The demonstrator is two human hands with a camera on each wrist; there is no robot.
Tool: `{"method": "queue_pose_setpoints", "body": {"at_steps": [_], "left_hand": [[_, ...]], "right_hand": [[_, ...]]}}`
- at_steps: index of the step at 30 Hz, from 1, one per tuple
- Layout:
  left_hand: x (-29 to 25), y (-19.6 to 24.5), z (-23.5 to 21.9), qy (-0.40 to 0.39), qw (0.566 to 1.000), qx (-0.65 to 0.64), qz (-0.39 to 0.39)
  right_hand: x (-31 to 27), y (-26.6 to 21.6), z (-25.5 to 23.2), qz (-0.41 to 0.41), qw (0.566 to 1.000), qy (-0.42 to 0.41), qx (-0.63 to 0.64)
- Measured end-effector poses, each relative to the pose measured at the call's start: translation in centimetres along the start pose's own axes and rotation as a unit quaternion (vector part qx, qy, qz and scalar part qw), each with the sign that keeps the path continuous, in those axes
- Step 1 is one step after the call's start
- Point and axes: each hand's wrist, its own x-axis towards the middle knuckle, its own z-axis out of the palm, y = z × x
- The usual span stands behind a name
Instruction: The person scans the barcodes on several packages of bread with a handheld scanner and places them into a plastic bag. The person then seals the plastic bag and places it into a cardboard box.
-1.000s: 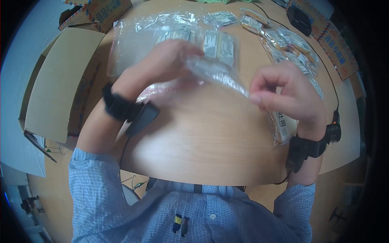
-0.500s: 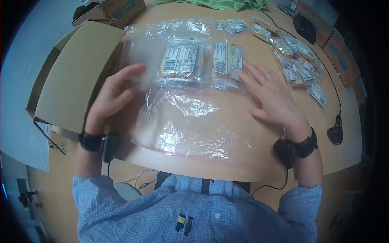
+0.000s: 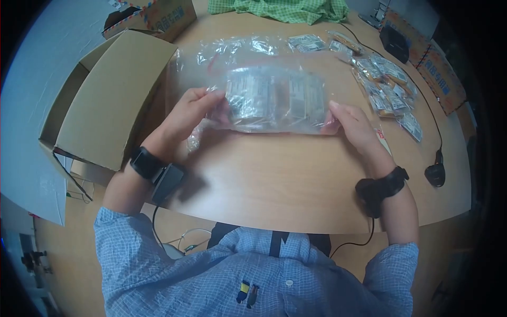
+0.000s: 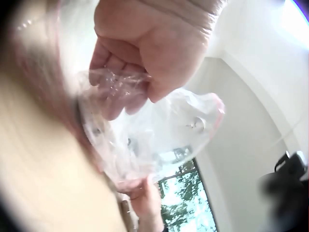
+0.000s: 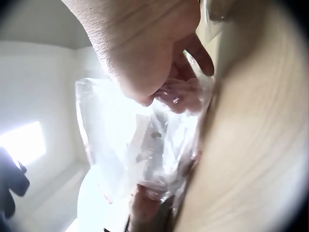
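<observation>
A clear plastic bag [image 3: 280, 127] with a pinkish edge is stretched between the two hands, its near part raised and folded back. My left hand [image 3: 187, 113] pinches its left side, thumb on top; in the left wrist view the film bunches at the fingers. On the right, my right hand [image 3: 355, 127] grips the opposite side between thumb and fingers. Through the hazy film show two labelled bread packets, a left packet [image 3: 248, 95] and a right packet [image 3: 306, 100], lying side by side between the hands. The right wrist view has the crinkled film [image 5: 169, 135] beneath the fingers.
An open cardboard box [image 3: 116, 90] stands close to the left forearm. Several wrapped bread packets [image 3: 388, 79] lie piled at the right. Farther back are a green checked cloth [image 3: 285, 8], a black device [image 3: 395, 42] and printed cartons [image 3: 441, 79]. A cabled black object [image 3: 435, 174] sits right.
A second ago the hands held film in the air; half a second ago both lay open beside the flat bag. Now they hold its sides, and its near part is lifted back over the packets.
</observation>
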Motion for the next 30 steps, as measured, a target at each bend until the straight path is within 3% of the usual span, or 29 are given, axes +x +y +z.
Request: {"method": "queue_pose_setpoints", "body": {"at_steps": [1, 2, 3, 4, 5, 6, 7, 8, 9, 12, 14, 16, 17, 19, 21, 23, 25, 26, 28, 30], "left_hand": [[1.0, -0.4, -0.3, 0.041, 0.995, -0.049, -0.072], [1.9, -0.2, -0.6, 0.068, 0.99, -0.005, -0.123], [2.7, -0.5, -0.7, 0.068, 0.991, -0.005, -0.119], [3.3, 0.1, -0.3, 0.17, 0.977, 0.127, 0.006], [3.8, 0.6, 0.0, 0.267, 0.921, 0.254, 0.129], [4.1, 1.0, 0.4, 0.311, 0.867, 0.319, 0.221], [3.9, 2.7, 1.8, 0.313, 0.841, 0.325, 0.299], [4.2, 3.6, 2.7, 0.254, 0.792, 0.403, 0.381], [4.6, 4.0, 3.9, 0.187, 0.784, 0.425, 0.411], [7.8, 3.6, 5.7, 0.043, 0.712, 0.592, 0.375], [10.9, 1.9, 4.8, -0.002, 0.773, 0.581, 0.256], [14.3, 0.8, 3.4, -0.057, 0.868, 0.489, 0.059], [15.2, 1.2, 2.7, -0.116, 0.908, 0.402, 0.012], [15.8, 1.3, 3.0, -0.055, 0.923, 0.381, -0.014], [16.0, 2.8, 3.7, -0.122, 0.897, 0.407, -0.12], [15.9, 3.7, 4.0, -0.116, 0.898, 0.405, -0.127], [15.9, 4.5, 4.3, -0.118, 0.869, 0.48, -0.034], [15.6, 5.5, 4.1, -0.115, 0.876, 0.469, -0.002], [14.4, 9.7, 3.9, -0.098, 0.825, 0.553, 0.069], [12.1, 14.0, 2.6, -0.07, 0.843, 0.524, 0.096]], "right_hand": [[0.3, -0.2, 0.2, 0.094, 0.993, 0.011, 0.067], [0.5, -0.2, 0.4, 0.089, 0.994, 0.013, 0.066], [0.8, -0.1, 0.6, 0.107, 0.992, 0.02, 0.062], [1.1, 0.0, 0.7, 0.124, 0.99, 0.026, 0.058], [1.5, 0.5, 0.6, 0.119, 0.991, 0.026, 0.056], [1.7, 1.1, 0.6, 0.119, 0.99, 0.017, 0.07], [1.9, 1.3, 0.6, 0.119, 0.989, 0.008, 0.085], [2.0, 1.2, 0.7, 0.121, 0.989, 0.016, 0.085], [1.9, 1.2, 0.8, 0.119, 0.989, 0.013, 0.085], [1.9, 1.5, 0.6, 0.108, 0.989, 0.0, 0.098], [2.2, 2.2, 0.3, 0.1, 0.988, -0.004, 0.115], [2.1, 1.6, 0.3, 0.116, 0.987, -0.001, 0.11], [2.0, 1.3, 0.4, 0.107, 0.988, -0.018, 0.107], [1.9, 1.2, 0.4, 0.126, 0.982, 0.028, 0.139], [2.0, 1.6, -0.5, 0.125, 0.982, 0.027, 0.142], [2.2, 2.4, -0.7, 0.114, 0.982, 0.037, 0.147], [2.5, 3.4, -0.8, 0.056, 0.988, 0.068, 0.129], [2.6, 3.5, -0.9, 0.051, 0.988, 0.064, 0.132], [2.8, 3.6, -0.5, 0.032, 0.969, 0.127, 0.211], [2.4, 2.6, -0.2, 0.038, 0.968, 0.144, 0.2]]}}
